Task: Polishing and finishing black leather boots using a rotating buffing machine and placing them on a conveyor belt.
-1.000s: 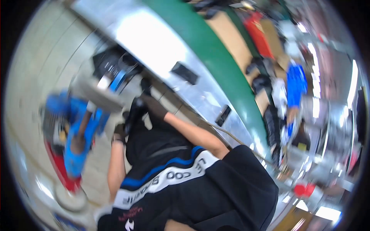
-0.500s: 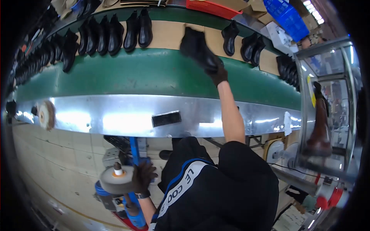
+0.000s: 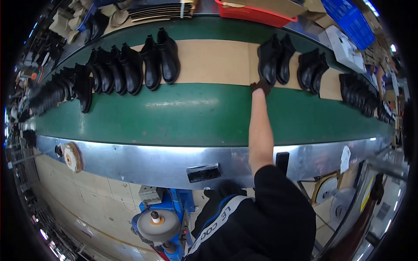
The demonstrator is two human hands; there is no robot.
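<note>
My right hand (image 3: 261, 86), in a dark glove, reaches across the green conveyor belt (image 3: 187, 117) to a strip of brown cardboard. Its fingers close around the toe of a black ankle boot (image 3: 268, 58), which stands on the cardboard with its toe toward me. Just to the right, its neighbour is a similar black boot (image 3: 285, 58). My left hand is out of view.
More black boots (image 3: 130, 69) line the belt to the left, others (image 3: 310, 69) to the right. A dark block (image 3: 203, 172) and a buffing wheel (image 3: 72, 157) are at the metal ledge (image 3: 143, 163). Below is a grinding wheel (image 3: 159, 226); beyond, a red crate (image 3: 257, 15).
My right hand has set the boot down on the cardboard, beside another boot. My left hand, seen earlier by the grinding wheel, has gone out of view. The view has shifted.
</note>
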